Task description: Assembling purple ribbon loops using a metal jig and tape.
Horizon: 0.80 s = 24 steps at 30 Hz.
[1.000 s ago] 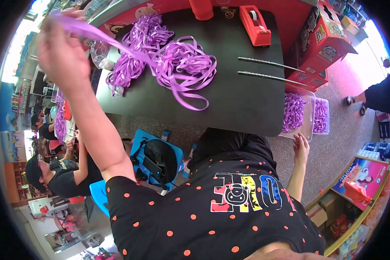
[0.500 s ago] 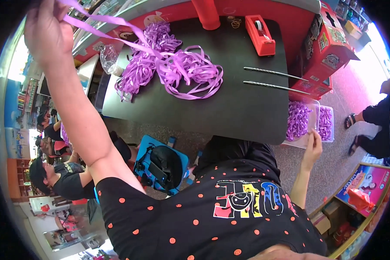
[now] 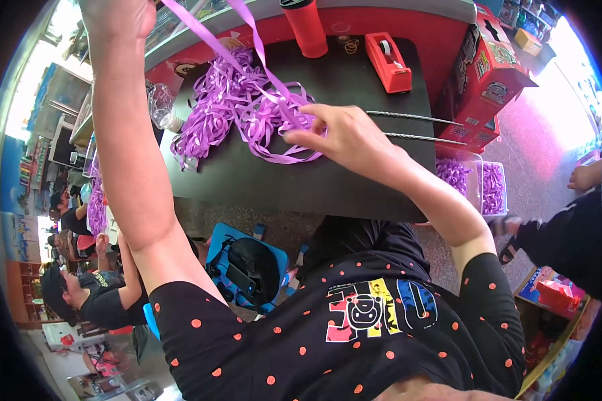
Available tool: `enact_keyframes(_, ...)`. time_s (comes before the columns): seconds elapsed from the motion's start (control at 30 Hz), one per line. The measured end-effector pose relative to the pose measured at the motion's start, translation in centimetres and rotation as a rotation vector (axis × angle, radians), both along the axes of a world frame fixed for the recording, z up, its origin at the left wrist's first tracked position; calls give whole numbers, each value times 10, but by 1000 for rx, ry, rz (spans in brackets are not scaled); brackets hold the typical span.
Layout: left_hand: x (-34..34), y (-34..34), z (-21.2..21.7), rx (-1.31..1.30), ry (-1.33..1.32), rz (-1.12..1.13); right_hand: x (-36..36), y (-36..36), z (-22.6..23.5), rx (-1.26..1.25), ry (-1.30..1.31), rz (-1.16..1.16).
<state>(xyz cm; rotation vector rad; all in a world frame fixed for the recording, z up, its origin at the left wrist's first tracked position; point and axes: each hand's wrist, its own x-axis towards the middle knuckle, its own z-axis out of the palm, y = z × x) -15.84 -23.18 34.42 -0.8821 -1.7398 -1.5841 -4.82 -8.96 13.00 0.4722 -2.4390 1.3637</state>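
Note:
My left hand (image 3: 117, 19) is raised high at the top left, its fingers cut off by the picture's upper edge. Two strands of purple ribbon (image 3: 211, 41) stretch up to it from the tangled ribbon pile (image 3: 214, 110) on the dark table (image 3: 261, 184). Over the looser coil at the pile's right side reaches my right hand (image 3: 344, 134), thumb and forefinger apart, with ribbon showing just beyond them. Whether its fingertips touch the ribbon I cannot tell.
Two twisted metal rods (image 3: 415, 116) lie right of my right hand. A red tape dispenser (image 3: 388, 63) and red tumbler (image 3: 306, 30) stand at the back. Beside the table are bins of cut purple pieces (image 3: 493, 187). People sit at left; someone's leg (image 3: 555, 234) shows at right.
My right hand has come up from the bin at the right to the ribbon coil on the table. My left hand has moved up and rightward, drawing the ribbon strands higher.

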Motion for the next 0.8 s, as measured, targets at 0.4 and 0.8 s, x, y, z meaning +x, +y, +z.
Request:
enact_keyframes(0.4, -72, -110, 17, 188, 9, 144, -51, -10, -70, 445, -229, 2)
enact_keyframes(0.8, 76, 49, -61, -729, -278, -153, -4, 79, 31, -598, -39, 79)
